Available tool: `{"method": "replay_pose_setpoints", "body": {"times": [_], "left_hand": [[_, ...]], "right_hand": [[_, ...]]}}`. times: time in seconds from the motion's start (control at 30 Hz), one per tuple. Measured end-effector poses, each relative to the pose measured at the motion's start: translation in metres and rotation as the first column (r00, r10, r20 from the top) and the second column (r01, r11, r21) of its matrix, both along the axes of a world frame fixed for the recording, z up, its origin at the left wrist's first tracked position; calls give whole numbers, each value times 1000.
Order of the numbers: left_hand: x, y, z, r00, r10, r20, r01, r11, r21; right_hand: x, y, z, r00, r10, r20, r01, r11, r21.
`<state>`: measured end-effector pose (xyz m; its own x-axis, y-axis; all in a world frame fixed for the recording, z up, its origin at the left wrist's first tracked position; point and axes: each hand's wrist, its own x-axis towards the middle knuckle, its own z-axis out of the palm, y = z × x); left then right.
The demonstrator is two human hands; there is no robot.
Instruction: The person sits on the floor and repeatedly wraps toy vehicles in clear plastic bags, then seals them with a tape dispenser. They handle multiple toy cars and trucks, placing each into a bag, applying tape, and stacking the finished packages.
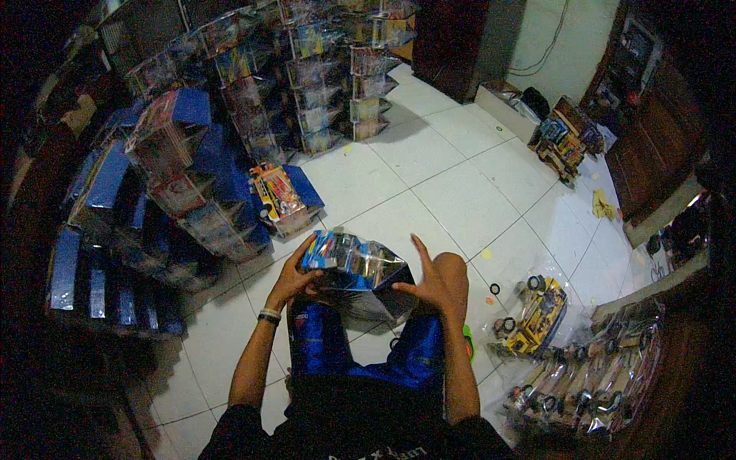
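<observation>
Over my knees is a clear-windowed toy package [360,264], with a blue, white and multicoloured toy showing through its shiny plastic. My left hand [295,272] grips the package's left end, fingers wrapped round that side. At the other end, my right hand [435,285] has its fingers spread. Its thumb reaches the package's right edge, and its index finger points up and away. The package's underside is in shadow.
Stacks of packaged toys [307,84] and blue boxes [107,176] stand on the left. A boxed yellow-orange toy truck [277,195] lies ahead. To the right are a yellow toy truck [540,314], bagged toy parts [590,376] and small black wheels [494,289] on the white tiled floor [445,172].
</observation>
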<state>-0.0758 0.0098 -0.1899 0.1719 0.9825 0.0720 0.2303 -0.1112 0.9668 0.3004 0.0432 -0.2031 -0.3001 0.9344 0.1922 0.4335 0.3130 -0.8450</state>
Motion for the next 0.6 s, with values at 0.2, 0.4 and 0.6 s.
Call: {"method": "replay_pose_setpoints", "body": {"times": [0.2, 0.4, 0.6], "left_hand": [[2, 55, -13, 987, 154, 42, -157, 984, 87], [32, 83, 28, 737, 93, 670, -160, 986, 39], [56, 42, 25, 968, 49, 245, -56, 998, 22]], "right_hand": [[-23, 61, -24, 855, 279, -436, -504, 643, -577], [-1, 67, -44, 810, -145, -568, -232, 811, -538], [37, 7, 40, 855, -514, -67, 449, 800, -399]]}}
